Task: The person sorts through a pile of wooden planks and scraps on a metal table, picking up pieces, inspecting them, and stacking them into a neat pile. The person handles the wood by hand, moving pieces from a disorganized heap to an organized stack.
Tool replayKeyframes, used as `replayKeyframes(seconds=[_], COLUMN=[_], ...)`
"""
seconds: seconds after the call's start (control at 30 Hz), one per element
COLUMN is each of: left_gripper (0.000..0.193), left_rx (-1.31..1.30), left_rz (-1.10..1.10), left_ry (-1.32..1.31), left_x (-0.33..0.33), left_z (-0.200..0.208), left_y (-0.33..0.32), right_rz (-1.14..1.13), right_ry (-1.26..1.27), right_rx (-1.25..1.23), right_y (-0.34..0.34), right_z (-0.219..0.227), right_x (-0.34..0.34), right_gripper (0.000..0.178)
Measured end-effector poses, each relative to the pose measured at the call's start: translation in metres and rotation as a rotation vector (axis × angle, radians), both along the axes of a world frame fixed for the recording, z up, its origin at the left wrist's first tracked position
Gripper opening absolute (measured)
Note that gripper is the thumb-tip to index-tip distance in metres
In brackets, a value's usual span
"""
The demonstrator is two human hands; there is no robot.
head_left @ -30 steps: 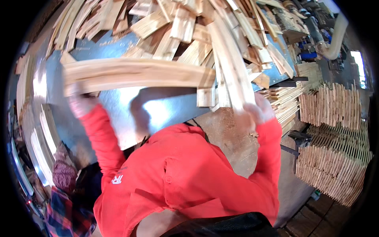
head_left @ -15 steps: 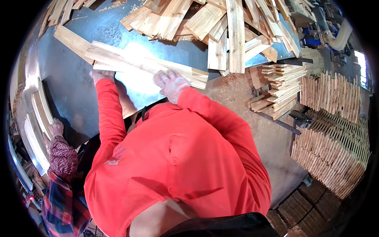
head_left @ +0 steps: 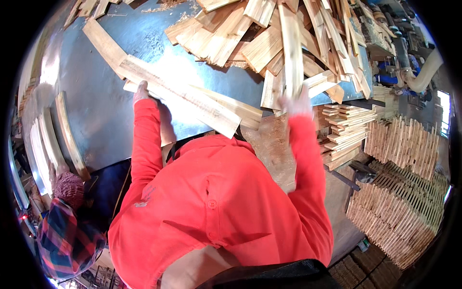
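Observation:
My left hand [head_left: 141, 92] grips the near edge of some overlapping wooden boards, thumb on top and fingers hidden beneath. The uppermost wooden board [head_left: 192, 99] slants down to the right, its end past the table's near edge. Under it another board [head_left: 248, 114] shows at the right, and a further board [head_left: 103, 44] stretches away at the upper left. My right hand [head_left: 296, 102], blurred by motion, is at the near end of a long plank [head_left: 290, 53] leaning out of the pile; whether its fingers close on it I cannot tell.
A heap of loose boards [head_left: 224, 36] covers the metal table's [head_left: 101, 120] far side. On the right stand a small stack of boards [head_left: 349, 126] and large stacks of slats [head_left: 394, 212]. At left, a co-worker's gloved hand [head_left: 60, 169] touches curved strips [head_left: 50, 135].
My right hand has left the top board and moved right to the pile's long plank. My left hand stays at the boards' edge. The co-worker's strips have shifted.

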State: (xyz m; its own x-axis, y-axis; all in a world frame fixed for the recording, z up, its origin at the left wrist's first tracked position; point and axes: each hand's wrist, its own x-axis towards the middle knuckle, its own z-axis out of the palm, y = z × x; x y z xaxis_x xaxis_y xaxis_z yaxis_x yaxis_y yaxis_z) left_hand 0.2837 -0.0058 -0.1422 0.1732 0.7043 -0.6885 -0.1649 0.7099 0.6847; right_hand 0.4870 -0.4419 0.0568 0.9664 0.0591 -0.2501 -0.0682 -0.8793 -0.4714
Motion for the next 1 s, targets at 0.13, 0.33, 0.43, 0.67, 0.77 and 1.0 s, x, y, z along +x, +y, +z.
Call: replayKeyframes(seconds=[0.13,0.33,0.43,0.67,0.77,1.0], left_gripper=[0.058,0.073,0.07,0.054,0.049,0.049], left_rx=[-0.035,-0.206,0.076,0.191,0.13,0.06], left_rz=[0.224,0.112,0.059,0.031,-0.024,0.158], left_ry=[-0.218,-0.322,-0.125,-0.028,0.035,-0.039], left_x=[-0.001,0.001,0.009,0.04,0.005,-0.008], left_z=[0.045,0.067,0.051,0.07,0.048,0.076], left_y=[-0.045,-0.089,-0.09,-0.09,-0.077,-0.103], right_rz=[0.48,1.088,1.268,0.524,0.495,0.793], right_ry=[-0.158,-0.267,-0.448,-0.176,-0.204,-0.286], right_rx=[-0.026,0.106,0.052,-0.375,-0.423,-0.55], right_y=[-0.033,0.101,0.112,0.036,0.052,0.032], right_z=[0.022,0.006,0.025,-0.05,-0.05,0.061], right_x=[-0.073,-0.078,-0.04,0.254,0.248,0.047], right_gripper=[0.103,0.067,0.052,0.095,0.082,0.096])
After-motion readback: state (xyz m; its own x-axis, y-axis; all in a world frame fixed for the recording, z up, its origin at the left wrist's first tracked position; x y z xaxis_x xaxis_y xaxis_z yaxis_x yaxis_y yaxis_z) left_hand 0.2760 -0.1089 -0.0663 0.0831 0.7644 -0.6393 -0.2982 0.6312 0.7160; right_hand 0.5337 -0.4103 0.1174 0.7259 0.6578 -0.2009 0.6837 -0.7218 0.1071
